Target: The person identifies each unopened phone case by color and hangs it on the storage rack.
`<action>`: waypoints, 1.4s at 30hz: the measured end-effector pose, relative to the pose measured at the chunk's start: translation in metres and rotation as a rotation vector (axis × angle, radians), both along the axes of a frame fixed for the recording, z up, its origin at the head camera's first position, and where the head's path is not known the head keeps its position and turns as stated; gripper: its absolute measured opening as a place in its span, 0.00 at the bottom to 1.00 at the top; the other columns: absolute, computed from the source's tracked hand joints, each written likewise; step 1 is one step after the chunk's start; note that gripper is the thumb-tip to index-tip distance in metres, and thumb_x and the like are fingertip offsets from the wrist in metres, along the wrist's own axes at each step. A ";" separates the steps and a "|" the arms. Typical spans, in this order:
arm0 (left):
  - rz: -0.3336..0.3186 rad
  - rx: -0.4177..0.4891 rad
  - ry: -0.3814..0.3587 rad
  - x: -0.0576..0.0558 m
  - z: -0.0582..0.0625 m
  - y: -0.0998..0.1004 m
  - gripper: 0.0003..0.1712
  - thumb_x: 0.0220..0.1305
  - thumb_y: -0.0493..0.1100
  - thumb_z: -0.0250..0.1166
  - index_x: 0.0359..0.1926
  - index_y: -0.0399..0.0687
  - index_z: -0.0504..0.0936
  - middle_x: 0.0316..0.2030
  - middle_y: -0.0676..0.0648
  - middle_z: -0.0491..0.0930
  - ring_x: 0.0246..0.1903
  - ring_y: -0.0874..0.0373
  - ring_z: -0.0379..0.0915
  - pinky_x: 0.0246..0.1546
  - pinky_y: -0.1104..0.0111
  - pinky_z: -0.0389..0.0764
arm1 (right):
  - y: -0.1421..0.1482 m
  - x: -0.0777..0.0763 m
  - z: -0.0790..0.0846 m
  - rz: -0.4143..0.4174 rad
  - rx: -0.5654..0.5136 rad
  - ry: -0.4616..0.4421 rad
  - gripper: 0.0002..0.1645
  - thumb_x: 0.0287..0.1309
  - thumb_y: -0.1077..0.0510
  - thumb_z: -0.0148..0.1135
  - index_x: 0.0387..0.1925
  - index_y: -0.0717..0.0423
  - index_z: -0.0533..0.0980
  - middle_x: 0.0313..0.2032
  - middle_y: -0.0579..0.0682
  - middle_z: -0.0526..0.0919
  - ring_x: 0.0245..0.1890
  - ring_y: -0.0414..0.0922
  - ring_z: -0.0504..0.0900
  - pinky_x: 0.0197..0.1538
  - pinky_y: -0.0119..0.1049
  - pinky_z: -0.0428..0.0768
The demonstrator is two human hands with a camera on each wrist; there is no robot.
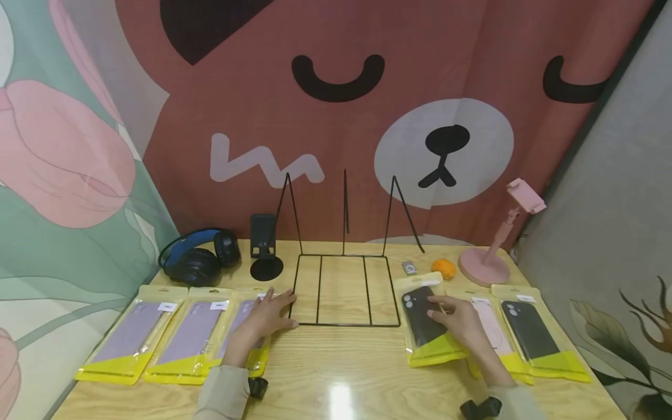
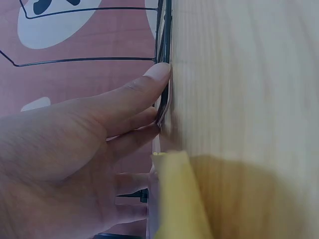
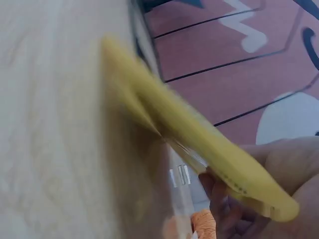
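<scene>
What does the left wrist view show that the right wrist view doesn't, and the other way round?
Only the left wrist view: the left hand, thumb at the edge of the black wire rack, and a blurred yellow pouch near its fingers.
Only the right wrist view: the right hand gripping a slanting yellow pouch, and an orange object.
Both: parts of the rack, the wooden tabletop and the reddish backdrop.

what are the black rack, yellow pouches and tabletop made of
Rack: probably metal with black coating, judging by thin, straight wires.
Pouches: likely glossy plastic film, partly see-through, with shiny highlights.
Tabletop: wood or wood-look laminate, semi-glossy, with grain and bright reflection.
</scene>
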State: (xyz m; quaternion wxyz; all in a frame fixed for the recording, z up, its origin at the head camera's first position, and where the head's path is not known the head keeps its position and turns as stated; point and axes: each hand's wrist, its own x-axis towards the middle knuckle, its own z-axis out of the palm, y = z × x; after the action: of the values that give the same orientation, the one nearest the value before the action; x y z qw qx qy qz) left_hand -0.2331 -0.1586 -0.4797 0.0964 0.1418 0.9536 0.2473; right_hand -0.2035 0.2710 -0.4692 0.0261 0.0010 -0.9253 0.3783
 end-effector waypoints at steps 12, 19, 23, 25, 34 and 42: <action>-0.001 -0.017 0.006 -0.002 -0.001 -0.001 0.39 0.56 0.51 0.71 0.67 0.45 0.70 0.70 0.44 0.61 0.71 0.33 0.41 0.66 0.37 0.42 | -0.036 0.030 0.048 0.152 -0.199 0.238 0.16 0.61 0.55 0.65 0.51 0.47 0.82 0.47 0.49 0.84 0.40 0.44 0.82 0.38 0.34 0.81; 0.001 -0.019 0.001 -0.002 -0.003 -0.001 0.39 0.56 0.51 0.71 0.67 0.46 0.70 0.70 0.44 0.61 0.71 0.33 0.41 0.66 0.37 0.41 | -0.082 0.053 0.081 0.366 -0.366 0.440 0.17 0.56 0.64 0.68 0.48 0.50 0.84 0.42 0.45 0.84 0.41 0.40 0.80 0.44 0.30 0.80; -0.004 -0.010 -0.003 -0.001 -0.002 -0.001 0.39 0.56 0.50 0.70 0.67 0.45 0.69 0.70 0.44 0.61 0.71 0.33 0.40 0.66 0.37 0.41 | -0.099 0.058 0.093 0.462 -0.488 0.558 0.19 0.51 0.74 0.66 0.46 0.62 0.83 0.42 0.53 0.83 0.41 0.43 0.80 0.44 0.30 0.80; -0.006 -0.006 0.000 -0.001 -0.001 -0.001 0.39 0.56 0.50 0.70 0.67 0.45 0.69 0.70 0.43 0.61 0.71 0.32 0.40 0.66 0.37 0.41 | -0.105 0.058 0.096 0.458 -0.515 0.573 0.19 0.50 0.75 0.66 0.46 0.63 0.83 0.42 0.54 0.83 0.43 0.43 0.79 0.45 0.30 0.80; -0.007 -0.002 -0.001 0.001 -0.002 -0.002 0.39 0.56 0.50 0.70 0.67 0.45 0.69 0.70 0.45 0.61 0.71 0.32 0.40 0.66 0.37 0.41 | -0.121 0.048 0.107 0.406 -0.484 0.514 0.16 0.53 0.74 0.65 0.46 0.65 0.82 0.41 0.55 0.83 0.38 0.40 0.77 0.38 0.27 0.78; -0.009 -0.015 0.004 -0.002 -0.002 -0.001 0.39 0.57 0.50 0.70 0.68 0.45 0.69 0.70 0.44 0.61 0.71 0.32 0.40 0.66 0.37 0.42 | -0.128 0.042 0.116 0.358 -0.443 0.462 0.15 0.56 0.70 0.64 0.47 0.65 0.82 0.36 0.54 0.82 0.34 0.40 0.74 0.36 0.29 0.77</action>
State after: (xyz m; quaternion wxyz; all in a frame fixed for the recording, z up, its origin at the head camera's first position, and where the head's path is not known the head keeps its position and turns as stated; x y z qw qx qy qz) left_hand -0.2350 -0.1600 -0.4820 0.0967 0.1461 0.9550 0.2394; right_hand -0.1619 0.1431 -0.3536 0.1671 0.2427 -0.7757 0.5581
